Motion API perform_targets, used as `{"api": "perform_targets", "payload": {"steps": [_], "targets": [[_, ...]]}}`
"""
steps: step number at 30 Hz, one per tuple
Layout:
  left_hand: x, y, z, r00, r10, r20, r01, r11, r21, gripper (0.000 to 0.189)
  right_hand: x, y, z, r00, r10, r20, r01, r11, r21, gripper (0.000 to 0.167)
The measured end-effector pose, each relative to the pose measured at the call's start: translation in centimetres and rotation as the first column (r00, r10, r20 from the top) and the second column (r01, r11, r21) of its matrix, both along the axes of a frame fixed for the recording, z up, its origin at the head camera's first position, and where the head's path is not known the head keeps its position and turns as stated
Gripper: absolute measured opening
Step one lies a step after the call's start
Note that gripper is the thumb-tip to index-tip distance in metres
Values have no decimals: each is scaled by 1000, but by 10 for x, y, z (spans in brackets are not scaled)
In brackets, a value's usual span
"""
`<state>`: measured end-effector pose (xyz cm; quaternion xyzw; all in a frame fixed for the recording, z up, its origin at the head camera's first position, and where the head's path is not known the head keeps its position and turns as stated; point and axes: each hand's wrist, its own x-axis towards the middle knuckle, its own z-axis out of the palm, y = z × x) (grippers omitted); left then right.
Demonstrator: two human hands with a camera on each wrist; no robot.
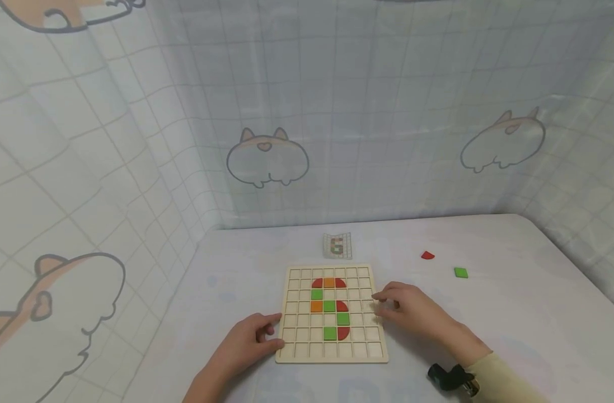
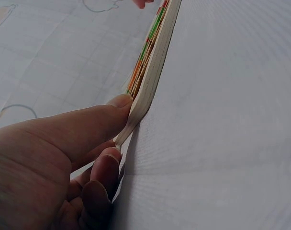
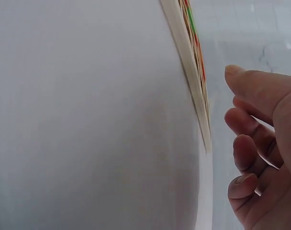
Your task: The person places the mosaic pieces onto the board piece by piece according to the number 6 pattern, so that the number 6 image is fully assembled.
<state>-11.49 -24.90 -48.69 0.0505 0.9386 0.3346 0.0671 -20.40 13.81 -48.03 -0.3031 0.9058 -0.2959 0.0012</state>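
Note:
A pale wooden grid board (image 1: 299,352) lies flat on the table, with red quarter-round, orange and green square tiles (image 1: 329,306) set in its middle cells. At the board's left edge, the thumb and index fingertip of my left hand (image 1: 246,341) touch the rim; in the left wrist view the thumb (image 2: 100,122) rests against the edge near a corner. My right hand (image 1: 417,310) hovers by the right edge, its fingers loosely bent. In the right wrist view, the right thumb (image 3: 260,84) stands apart from the fingers and nothing is between them.
Behind the board lies a small pattern card (image 1: 338,246) showing a coloured figure. To the right are a loose red quarter-round tile (image 1: 427,255) and a loose green square tile (image 1: 460,272). A hanging curtain (image 1: 377,168) with animal drawings encloses the table. A black device (image 1: 448,378) sits at the right wrist.

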Motion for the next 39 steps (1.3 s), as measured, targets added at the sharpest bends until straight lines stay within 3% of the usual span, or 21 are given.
{"api": "perform_targets", "payload": {"steps": [14, 27, 34, 39], "targets": [[0, -1, -1, 1000, -1, -15, 0, 1000, -14, 64, -45, 63, 2, 983, -171, -64, 176, 981, 80, 34], [0, -2, -3, 999, -15, -31, 15, 1000, 3, 64, -91, 97, 10, 979, -185, -87, 195, 973, 126, 32], [0, -2, -3, 1000, 0, -17, 0, 1000, 7, 64, -106, 100, 4, 979, -172, -112, 192, 961, 199, 39], [-1, -2, -3, 1000, 1, -10, -1, 1000, 0, 65, -112, 101, -1, 982, -166, -94, 182, 964, 192, 35]]}}
